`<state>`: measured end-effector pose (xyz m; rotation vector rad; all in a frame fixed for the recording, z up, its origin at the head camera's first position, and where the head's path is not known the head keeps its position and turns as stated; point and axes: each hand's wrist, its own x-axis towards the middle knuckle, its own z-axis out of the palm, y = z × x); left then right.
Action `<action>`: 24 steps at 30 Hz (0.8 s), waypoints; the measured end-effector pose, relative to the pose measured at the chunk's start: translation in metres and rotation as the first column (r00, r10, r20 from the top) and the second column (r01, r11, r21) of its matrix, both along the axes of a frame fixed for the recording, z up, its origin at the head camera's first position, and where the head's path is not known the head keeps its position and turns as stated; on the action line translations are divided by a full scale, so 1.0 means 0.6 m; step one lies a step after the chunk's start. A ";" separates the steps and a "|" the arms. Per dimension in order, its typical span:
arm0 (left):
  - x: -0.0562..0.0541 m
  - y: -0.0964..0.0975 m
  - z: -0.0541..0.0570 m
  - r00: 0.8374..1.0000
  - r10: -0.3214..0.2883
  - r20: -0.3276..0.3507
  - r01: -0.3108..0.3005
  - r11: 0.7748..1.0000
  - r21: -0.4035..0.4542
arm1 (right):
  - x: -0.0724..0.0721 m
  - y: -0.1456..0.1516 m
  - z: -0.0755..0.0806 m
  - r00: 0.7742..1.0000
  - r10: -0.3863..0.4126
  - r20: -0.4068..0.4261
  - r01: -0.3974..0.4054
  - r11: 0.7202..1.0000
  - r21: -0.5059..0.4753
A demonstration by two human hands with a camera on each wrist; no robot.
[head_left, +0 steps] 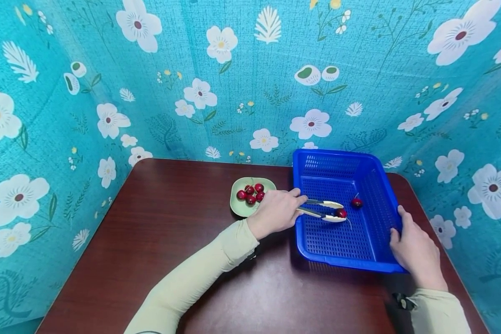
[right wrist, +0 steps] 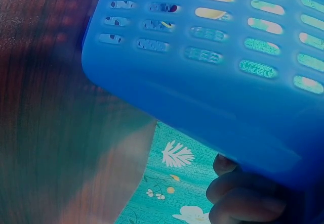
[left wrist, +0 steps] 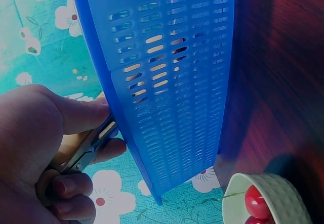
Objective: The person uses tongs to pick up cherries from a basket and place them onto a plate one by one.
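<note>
- Along the far left, a teal flowered cloth [head_left: 108, 83] is hanging beside the bench [head_left: 158, 222], then running behind it and round to the right side.
- Across the left part of the bench, a pale sleeve [head_left: 200, 269] is stretching forward to the left wrist.
- Near the middle, a pale green bowl [head_left: 237, 208] is standing on the bench, just left of the basket; red cherries [head_left: 251, 200] are lying inside it, five of them showing, and the hand is covering its right edge in the head view.
- Right of the bowl, the left of the two hands [head_left: 277, 208] is curling its fingers closely round the handles of a pair of tongs [head_left: 335, 219], at the basket's left rim.
- Over the basket's mesh floor, the pale tips of the tongs are pinching one cherry [head_left: 341, 213], its stem trailing beyond them; whether this cherry is touching the floor, I cannot tell.
- Inside the blue basket [head_left: 350, 265], right of the tongs, another cherry [head_left: 356, 202] is resting with its stem pointing up.
- At the basket's right side, the right hand [head_left: 416, 248] is gripping the rim near the front corner, thumb inside, fingers bending round the outside.
- Below that hand, a second sleeve [head_left: 438, 311] is covering the forearm.
</note>
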<state>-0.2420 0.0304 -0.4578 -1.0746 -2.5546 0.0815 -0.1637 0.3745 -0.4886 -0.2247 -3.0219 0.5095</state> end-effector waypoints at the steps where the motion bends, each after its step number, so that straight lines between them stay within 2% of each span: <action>1: 0.000 0.000 -0.001 1.000 -0.001 -0.001 0.001 1.000 0.001 | 0.000 0.000 0.000 1.000 0.000 -0.001 0.000 1.000 0.001; 9: -0.003 -0.002 -0.003 1.000 -0.015 0.009 0.015 0.999 0.029 | -0.001 0.001 -0.001 1.000 -0.005 0.008 0.005 1.000 -0.002; 15: 0.001 -0.010 0.010 0.999 -0.027 0.028 0.025 0.997 0.074 | -0.001 0.000 0.001 1.000 -0.006 0.012 0.006 1.000 -0.002; 24: 0.007 -0.034 0.029 0.999 -0.046 0.007 0.044 0.984 0.175 | -0.001 0.000 0.002 1.000 -0.008 0.026 0.008 1.000 -0.002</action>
